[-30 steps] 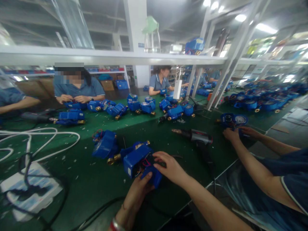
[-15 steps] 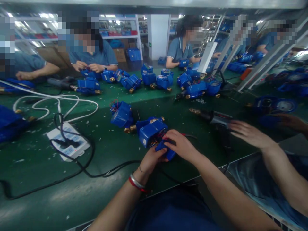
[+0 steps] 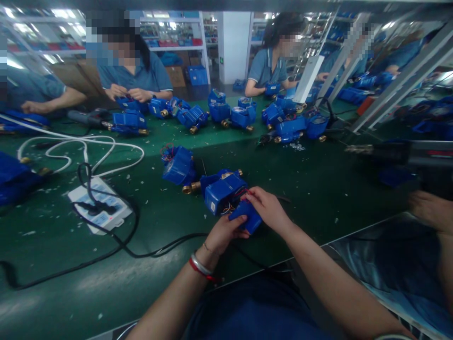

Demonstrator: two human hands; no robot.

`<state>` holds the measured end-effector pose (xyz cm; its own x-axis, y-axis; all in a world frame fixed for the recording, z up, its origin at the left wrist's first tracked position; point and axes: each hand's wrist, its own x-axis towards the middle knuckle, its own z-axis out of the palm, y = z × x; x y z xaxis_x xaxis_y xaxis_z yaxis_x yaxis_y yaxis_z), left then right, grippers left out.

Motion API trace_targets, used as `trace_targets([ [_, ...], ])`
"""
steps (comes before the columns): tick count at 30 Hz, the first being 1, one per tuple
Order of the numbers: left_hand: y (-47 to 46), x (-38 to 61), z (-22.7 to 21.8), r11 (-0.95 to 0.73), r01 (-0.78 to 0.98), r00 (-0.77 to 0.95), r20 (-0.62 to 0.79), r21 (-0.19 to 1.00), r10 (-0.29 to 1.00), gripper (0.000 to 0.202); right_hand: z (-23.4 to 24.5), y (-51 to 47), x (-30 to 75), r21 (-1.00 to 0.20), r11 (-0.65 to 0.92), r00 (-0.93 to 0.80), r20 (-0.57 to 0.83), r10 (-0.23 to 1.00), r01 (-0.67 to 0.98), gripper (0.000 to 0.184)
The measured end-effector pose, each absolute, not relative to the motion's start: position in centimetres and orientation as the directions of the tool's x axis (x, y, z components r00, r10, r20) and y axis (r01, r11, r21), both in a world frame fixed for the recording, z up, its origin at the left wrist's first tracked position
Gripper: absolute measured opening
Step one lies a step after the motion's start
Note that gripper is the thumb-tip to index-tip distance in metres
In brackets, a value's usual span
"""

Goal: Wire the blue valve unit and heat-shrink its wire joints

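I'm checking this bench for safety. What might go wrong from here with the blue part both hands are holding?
1. The left hand and right hand both grip the blue cover, joined by thin wires to the blue housing; pulling it away might strain or snap them.
2. The black cable runs close to the left wrist; a snag may tug the power strip.

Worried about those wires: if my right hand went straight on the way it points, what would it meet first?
Probably the loose wires at the open blue meter; the right hand, holding the cover, points toward them, fingers nearly there, though depth is unclear.
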<state>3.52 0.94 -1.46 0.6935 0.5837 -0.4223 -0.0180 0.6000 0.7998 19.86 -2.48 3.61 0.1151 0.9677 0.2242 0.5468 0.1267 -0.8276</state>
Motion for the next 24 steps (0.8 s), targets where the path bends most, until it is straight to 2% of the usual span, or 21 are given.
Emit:
trace_targets([
  [7,0.9,3.5,-1.1,0.591,0.016,0.707,-0.427,0.807,0.563,0.033,3.4,-1.5,20.2,-0.907,0.027,0.189,0.117,0.975,0.421,0.016],
  [13,1.2,3.4,-0.8,0.59,0.057,0.712,-0.447,0.805,0.542,0.033,3.1,-0.6,20.4,-0.906,0.003,0.188,0.091,0.978,0.422,0.016],
  [18,1.1,3.5,-1.0,0.57,0.053,0.688,-0.444,0.82,0.575,0.03,3.2,-0.9,20.8,-0.919,0.003,0.147,0.066,0.987,0.394,0.018],
  [24,0.7,3.7,-1.0,0.533,0.03,0.656,-0.419,0.846,0.628,0.031,3.2,-3.0,21.3,-0.838,-0.077,0.215,0.049,0.975,0.541,0.028],
])
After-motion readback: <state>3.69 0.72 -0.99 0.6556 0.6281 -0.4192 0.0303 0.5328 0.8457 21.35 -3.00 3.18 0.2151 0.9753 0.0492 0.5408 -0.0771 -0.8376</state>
